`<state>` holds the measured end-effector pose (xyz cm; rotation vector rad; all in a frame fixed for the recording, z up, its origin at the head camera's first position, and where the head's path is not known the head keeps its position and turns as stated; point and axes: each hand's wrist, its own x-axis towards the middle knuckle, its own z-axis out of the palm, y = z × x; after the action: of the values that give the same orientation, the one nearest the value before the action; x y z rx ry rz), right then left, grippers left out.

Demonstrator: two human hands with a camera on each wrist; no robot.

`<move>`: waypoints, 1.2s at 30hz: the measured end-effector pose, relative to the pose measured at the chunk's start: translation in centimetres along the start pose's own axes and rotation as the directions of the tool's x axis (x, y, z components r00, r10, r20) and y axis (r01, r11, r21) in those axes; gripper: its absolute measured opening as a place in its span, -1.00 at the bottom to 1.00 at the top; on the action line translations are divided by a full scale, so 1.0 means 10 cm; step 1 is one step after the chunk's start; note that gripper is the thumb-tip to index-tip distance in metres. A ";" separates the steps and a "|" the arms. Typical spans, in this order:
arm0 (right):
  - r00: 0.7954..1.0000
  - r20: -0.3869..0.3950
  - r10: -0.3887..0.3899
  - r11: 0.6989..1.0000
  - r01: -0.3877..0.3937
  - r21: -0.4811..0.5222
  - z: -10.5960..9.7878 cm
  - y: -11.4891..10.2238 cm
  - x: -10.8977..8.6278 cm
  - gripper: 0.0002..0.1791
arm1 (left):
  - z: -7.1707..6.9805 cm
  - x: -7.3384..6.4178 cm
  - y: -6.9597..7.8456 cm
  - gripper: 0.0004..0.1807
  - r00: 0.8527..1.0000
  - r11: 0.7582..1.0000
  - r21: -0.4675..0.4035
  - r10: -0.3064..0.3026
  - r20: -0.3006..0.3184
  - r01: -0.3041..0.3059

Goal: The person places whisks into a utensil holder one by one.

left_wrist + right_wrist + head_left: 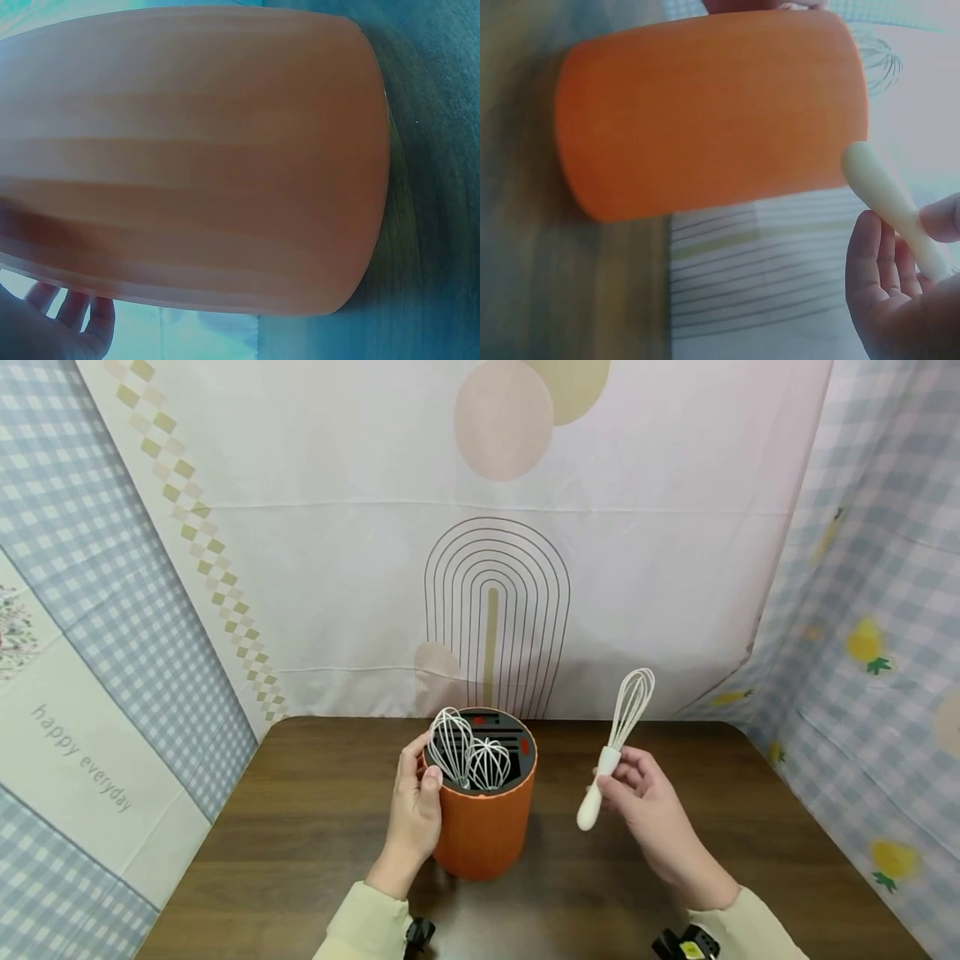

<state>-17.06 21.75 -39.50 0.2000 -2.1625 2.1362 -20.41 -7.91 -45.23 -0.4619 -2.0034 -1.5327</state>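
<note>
An orange utensil holder (pixel 483 835) with a dark slotted top stands upright on the table. Two whisks rest in it, a longer wire whisk (pixel 450 745) leaning left and a rounder wire whisk (pixel 489 766) beside it; their handles are hidden inside. At the holder's upper left side, my left hand (pixel 415 806) grips it with the thumb near the rim. To the right of the holder, my right hand (pixel 648 806) pinches a cream whisk (pixel 609 760) by its handle, wire head up and tilted right. That handle (pixel 889 195) shows between thumb and fingers in the right wrist view.
The brown wooden table (pixel 315 827) spreads around the holder. Behind it hangs a pale patterned cloth (pixel 337 593). Checked cloths stand at the left (pixel 90 527) and the right (pixel 847 693).
</note>
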 end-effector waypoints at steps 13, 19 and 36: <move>0.988 0.005 -0.152 0.988 0.152 0.024 0.36 -0.30 0.13 -0.49 | 0.00 0.00 -0.02 -0.46 1.000 1.000 0.002 0.004 0.007 -0.004; 0.972 -0.029 -0.233 0.973 0.232 -0.009 0.49 -0.37 0.21 -0.49 | 0.00 0.00 -0.02 -0.48 1.000 1.000 0.000 -0.003 0.008 0.003; 0.921 -0.057 -0.384 0.922 0.381 -0.063 0.77 -0.43 0.36 -0.52 | 0.01 -0.01 -0.07 -0.50 1.000 1.000 0.005 0.002 0.002 -0.002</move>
<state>-19.73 13.87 -34.77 0.4938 -1.9417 1.8392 -20.73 -7.99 -45.84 -0.4632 -2.0069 -1.5265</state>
